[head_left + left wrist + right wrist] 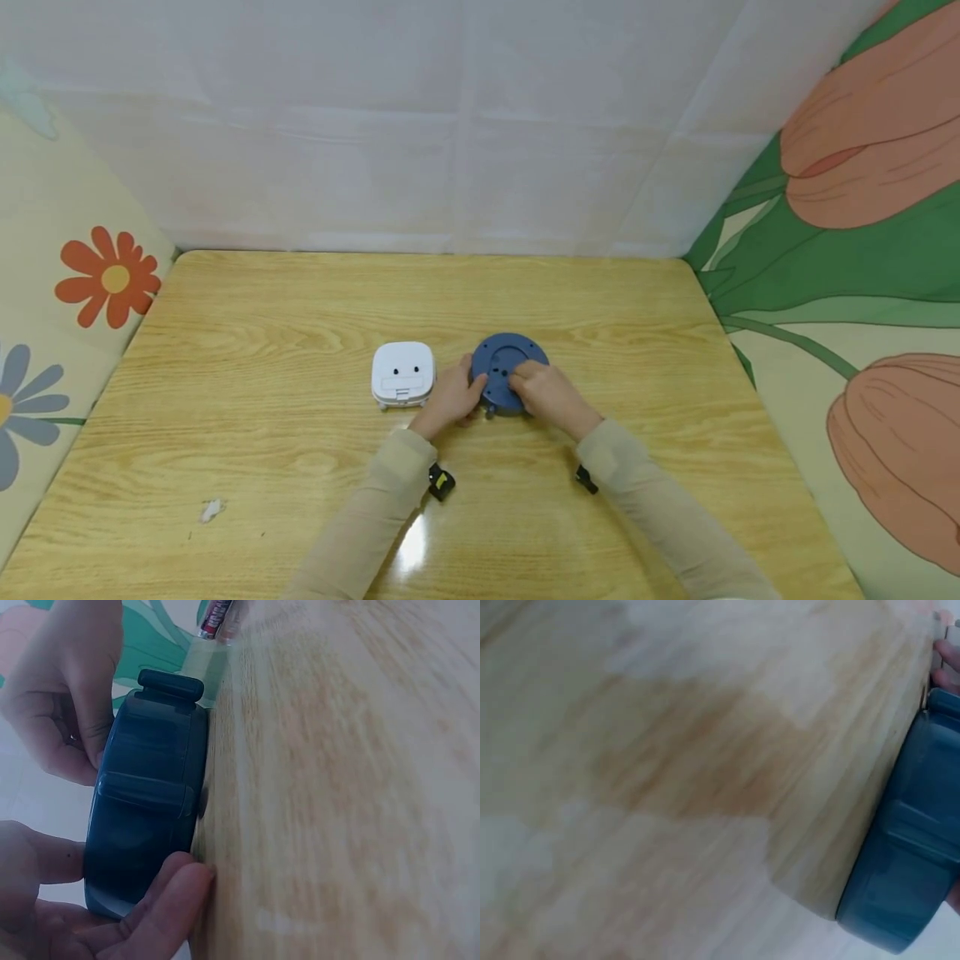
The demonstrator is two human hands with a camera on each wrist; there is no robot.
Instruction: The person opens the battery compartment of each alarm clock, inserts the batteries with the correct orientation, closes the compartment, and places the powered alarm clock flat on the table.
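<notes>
A round dark blue object point(501, 350) lies on the table with its recessed face up, small dark holes near the middle. My left hand point(452, 398) grips its left edge, thumb on top; in the left wrist view, fingers point(176, 896) reach under the blue side wall point(142, 825). My right hand point(551, 398) has bent fingers against the upper face, right of centre. Whether anything small is between those fingertips is hidden. The right wrist view shows the blue side wall point(907, 862) at the right edge, with little of the hands.
Left of the blue object stands a white rounded device point(403, 371) with two black dots. A small white scrap point(212, 510) lies at the table's front left. A red-and-silver cylinder point(216, 618) lies beyond the blue object in the left wrist view.
</notes>
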